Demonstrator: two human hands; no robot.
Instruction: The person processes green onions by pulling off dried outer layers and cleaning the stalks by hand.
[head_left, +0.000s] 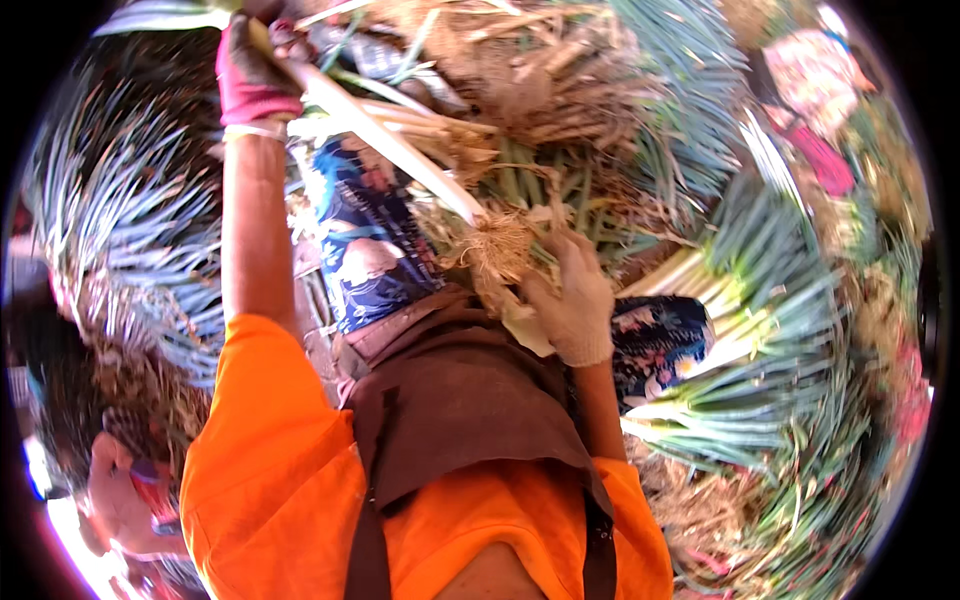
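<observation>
My left hand (251, 75), in a pink glove with a dark palm, grips a long leek-like green onion (397, 146) near its green leaves. Its white shank slants down to the right across my lap. A bushy tuft of pale roots (501, 244) ends it. Beside these roots is my right hand (576, 304), in a cream knit glove, its fingers curled. A pale, dry peeled leaf (525, 330) hangs under that hand; whether the fingers pinch it is hidden.
Onions with green tops (750, 322) lie in a bundle by my right knee. More bundles stand at the left (127, 225) and far right (667, 82). Dry leaf scraps (540, 184) litter the ground ahead. A person in a pink glove (821, 157) is at upper right.
</observation>
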